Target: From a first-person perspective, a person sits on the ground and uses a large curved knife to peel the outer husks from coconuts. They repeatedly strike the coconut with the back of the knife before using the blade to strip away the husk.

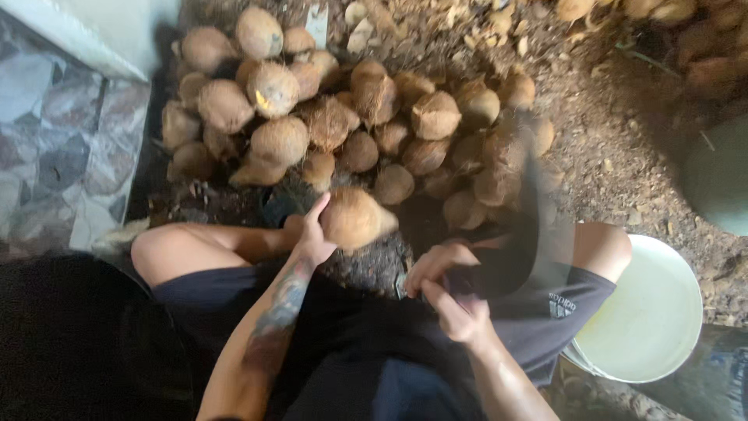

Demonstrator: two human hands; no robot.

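One coconut [352,219], one blade [520,234].

Seated person, both forearms stretched forward, both hands closed in grips.

Left hand [312,234] centre frame, fingers curled, index finger pointing up, palm cupped against the side of what it holds; left forearm runs up from bottom centre-left, tattoo along it, wrist about straight. Right hand [452,292] lower centre-right, fist closed tight in a grip, knuckles toward the camera, thumb wrapped over; motion blur around it. Right forearm comes in from bottom right, angled up and left. Hands near each other but apart, left higher in frame. Bare knees spread wide, left knee at mid-left, right knee at mid-right, dark shorts over both thighs.
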